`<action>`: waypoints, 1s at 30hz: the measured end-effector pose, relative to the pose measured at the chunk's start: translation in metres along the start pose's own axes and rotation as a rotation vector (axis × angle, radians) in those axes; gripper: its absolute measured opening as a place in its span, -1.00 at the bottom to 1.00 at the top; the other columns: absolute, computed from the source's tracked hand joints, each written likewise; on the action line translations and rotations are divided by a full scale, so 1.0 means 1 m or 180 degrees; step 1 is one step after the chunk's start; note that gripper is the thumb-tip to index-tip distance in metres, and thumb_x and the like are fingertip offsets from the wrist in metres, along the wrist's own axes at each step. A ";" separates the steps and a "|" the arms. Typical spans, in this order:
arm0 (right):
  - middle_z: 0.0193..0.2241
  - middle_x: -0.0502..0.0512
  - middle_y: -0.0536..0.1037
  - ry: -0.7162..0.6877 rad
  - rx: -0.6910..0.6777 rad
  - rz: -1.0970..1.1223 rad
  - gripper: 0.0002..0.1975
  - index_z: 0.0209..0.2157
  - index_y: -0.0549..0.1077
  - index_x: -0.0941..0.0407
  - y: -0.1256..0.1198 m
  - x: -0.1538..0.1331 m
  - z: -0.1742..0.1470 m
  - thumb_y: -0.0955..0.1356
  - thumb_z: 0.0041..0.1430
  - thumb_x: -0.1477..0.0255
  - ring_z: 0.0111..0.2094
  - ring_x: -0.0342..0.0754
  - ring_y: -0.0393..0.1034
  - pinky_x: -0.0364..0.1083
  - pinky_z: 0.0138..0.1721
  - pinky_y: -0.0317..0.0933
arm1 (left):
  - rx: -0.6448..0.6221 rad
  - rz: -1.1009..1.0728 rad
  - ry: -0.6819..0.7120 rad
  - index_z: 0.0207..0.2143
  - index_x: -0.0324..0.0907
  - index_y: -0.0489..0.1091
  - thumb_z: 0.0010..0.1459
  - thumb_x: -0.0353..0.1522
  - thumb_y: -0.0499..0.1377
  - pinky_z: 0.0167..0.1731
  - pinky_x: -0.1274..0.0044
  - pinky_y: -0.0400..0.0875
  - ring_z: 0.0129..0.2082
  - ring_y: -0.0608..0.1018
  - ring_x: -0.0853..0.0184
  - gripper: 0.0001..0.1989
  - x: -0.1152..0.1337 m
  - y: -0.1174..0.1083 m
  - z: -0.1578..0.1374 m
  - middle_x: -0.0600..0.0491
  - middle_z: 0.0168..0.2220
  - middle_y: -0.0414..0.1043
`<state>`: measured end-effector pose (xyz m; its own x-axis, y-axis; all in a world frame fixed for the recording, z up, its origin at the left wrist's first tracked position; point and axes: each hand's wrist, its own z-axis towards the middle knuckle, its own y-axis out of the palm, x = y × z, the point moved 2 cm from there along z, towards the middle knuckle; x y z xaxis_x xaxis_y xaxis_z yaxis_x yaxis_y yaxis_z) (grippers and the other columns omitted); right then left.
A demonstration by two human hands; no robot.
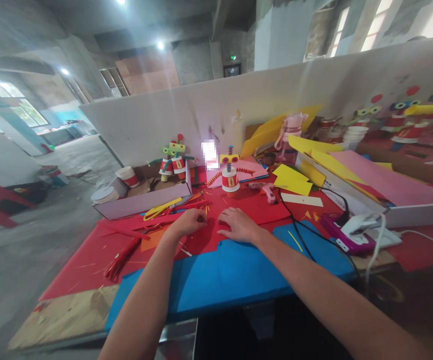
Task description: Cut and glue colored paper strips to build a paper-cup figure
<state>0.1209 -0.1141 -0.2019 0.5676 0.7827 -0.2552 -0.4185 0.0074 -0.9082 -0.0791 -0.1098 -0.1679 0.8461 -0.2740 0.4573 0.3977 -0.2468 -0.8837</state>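
My left hand (190, 221) is over the red sheet (265, 212), its fingers curled inward; whatever is in them, if anything, is hidden. Close to its right, my right hand (237, 225) has its fingers apart and lowered towards the red sheet, holding nothing visible. Just beyond the hands stands a paper-cup robot figure (230, 177) with a yellow head, a spring on top and red folded-paper arms. Scissors with yellow handles (161, 208) lie left of my left hand. Under my forearms a blue sheet (201, 282) covers the table's near edge.
A pink glue gun (267, 191) lies to the right, near yellow paper (291, 179). Cables run to a purple power strip (346, 235). At left, a shallow box (148, 200) holds cup figures (177, 162). A white board (156, 112) rises behind. Coloured sheets fill a right-hand box (400, 215).
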 end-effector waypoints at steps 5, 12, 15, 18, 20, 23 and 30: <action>-0.17 0.15 0.49 0.0033 -0.0011 0.0025 -0.72 -0.17 0.44 0.13 -0.003 0.000 0.000 0.38 0.17 0.24 -0.07 0.02 0.30 -0.04 -0.10 0.10 | 0.0060 0.0236 -0.0176 -0.37 -0.20 0.45 -0.09 -0.38 0.15 -0.43 0.55 0.23 -0.42 0.44 0.34 -0.82 0.001 -0.002 -0.002 0.07 -0.42 0.45; -0.10 0.19 0.47 0.0189 -0.0046 0.0018 -0.60 -0.05 0.39 0.13 -0.003 -0.001 -0.001 0.40 0.13 0.22 -0.02 0.07 0.28 -0.01 -0.07 0.10 | -0.0017 0.0010 0.0113 -0.45 -0.20 0.41 -0.11 -0.46 0.11 -0.43 0.58 0.22 -0.44 0.42 0.38 -0.88 -0.001 0.001 0.000 0.10 -0.45 0.44; -0.01 0.24 0.43 0.0348 0.0033 0.0003 -0.48 0.06 0.32 0.13 -0.006 0.000 -0.001 0.38 0.14 0.17 0.03 0.10 0.25 0.02 -0.04 0.08 | 0.0133 -0.0167 0.0261 -0.46 -0.20 0.41 -0.09 -0.45 0.12 -0.42 0.59 0.24 -0.45 0.41 0.40 -0.90 0.003 0.004 0.003 0.11 -0.48 0.42; -0.07 0.23 0.48 0.0444 0.0018 -0.0093 -0.63 0.00 0.36 0.15 -0.012 0.004 -0.001 0.29 0.26 0.23 -0.02 0.07 0.29 0.01 -0.05 0.05 | 0.0373 -0.0527 0.0417 -0.47 -0.21 0.39 -0.04 -0.41 0.13 -0.43 0.59 0.25 -0.49 0.40 0.42 -0.94 0.008 0.007 0.006 0.13 -0.53 0.39; -0.19 0.20 0.53 0.0503 -0.0073 -0.0214 -0.78 -0.15 0.43 0.15 -0.017 0.010 0.000 0.22 0.32 0.37 -0.11 0.03 0.32 -0.01 -0.08 0.03 | 0.0471 -0.0854 0.0433 -0.42 -0.21 0.39 0.03 -0.35 0.13 -0.44 0.59 0.28 -0.51 0.41 0.43 -0.89 0.010 0.006 0.008 0.13 -0.53 0.38; -0.27 0.19 0.54 0.0726 0.0070 -0.0359 -0.78 -0.24 0.43 0.16 -0.026 0.022 0.000 0.17 0.30 0.52 -0.19 0.01 0.33 -0.02 -0.10 0.00 | 0.0772 -0.1075 0.0270 -0.32 -0.22 0.40 0.12 -0.25 0.10 -0.42 0.57 0.33 -0.50 0.44 0.42 -0.78 0.010 0.001 0.006 0.10 -0.50 0.42; -0.29 0.20 0.53 0.0998 0.0664 -0.0316 -0.75 -0.20 0.42 0.18 -0.031 0.037 -0.004 0.15 0.25 0.59 -0.21 0.04 0.31 -0.01 -0.08 -0.03 | -0.1045 -0.1931 0.0301 -0.24 -0.27 0.46 0.13 -0.17 0.15 -0.22 0.45 0.44 -0.27 0.57 0.29 -0.67 0.025 0.016 -0.002 -0.10 -0.28 0.55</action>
<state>0.1575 -0.0879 -0.1849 0.7883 0.5439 -0.2878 -0.4675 0.2252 -0.8548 -0.0526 -0.1219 -0.1702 0.4677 -0.0750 0.8807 0.6500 -0.6461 -0.4002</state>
